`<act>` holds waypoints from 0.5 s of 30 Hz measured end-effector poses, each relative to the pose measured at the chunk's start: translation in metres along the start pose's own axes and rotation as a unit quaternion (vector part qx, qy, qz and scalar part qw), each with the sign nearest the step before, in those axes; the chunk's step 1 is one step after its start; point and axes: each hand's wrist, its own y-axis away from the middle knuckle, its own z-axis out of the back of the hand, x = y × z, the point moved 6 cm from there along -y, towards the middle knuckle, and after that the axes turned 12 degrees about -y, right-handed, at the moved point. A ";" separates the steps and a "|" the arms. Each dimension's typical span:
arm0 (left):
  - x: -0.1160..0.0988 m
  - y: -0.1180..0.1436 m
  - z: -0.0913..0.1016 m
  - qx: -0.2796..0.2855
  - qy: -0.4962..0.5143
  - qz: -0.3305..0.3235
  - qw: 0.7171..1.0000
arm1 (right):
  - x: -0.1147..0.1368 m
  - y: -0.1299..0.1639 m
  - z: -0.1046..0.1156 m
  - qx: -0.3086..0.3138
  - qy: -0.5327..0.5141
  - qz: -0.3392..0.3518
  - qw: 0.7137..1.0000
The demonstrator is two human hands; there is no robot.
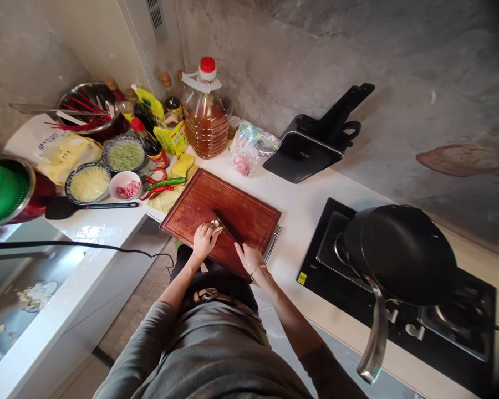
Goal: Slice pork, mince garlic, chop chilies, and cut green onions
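On the reddish-brown cutting board (243, 205), my left hand (204, 242) has its fingers curled down around small pale pieces that look like garlic (215, 223). My right hand (250, 259) is wrapped around the handle of a kitchen knife (225, 224). The dark blade points away to the upper left and lies right beside the pale pieces, close to my left fingertips. My right fingers cover the handle.
Left of the board are chillies (166, 184), a small bowl of chopped pink pieces (125, 186), bowls of shreds and an oil jug (207, 116). A knife block (301, 152) stands behind. A wok (403, 255) sits on the hob, its handle jutting forward. A black cord (108, 247) crosses the sink.
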 end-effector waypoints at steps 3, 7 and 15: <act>0.004 0.006 -0.001 0.009 -0.007 -0.012 1.000 | 0.002 0.000 -0.002 0.008 -0.007 -0.005 1.000; 0.008 0.014 -0.004 0.020 -0.015 -0.020 0.999 | 0.001 0.002 -0.004 0.011 -0.011 -0.011 1.000; 0.005 0.010 -0.007 0.018 -0.016 -0.019 1.000 | -0.002 0.011 -0.006 -0.001 -0.004 -0.012 1.000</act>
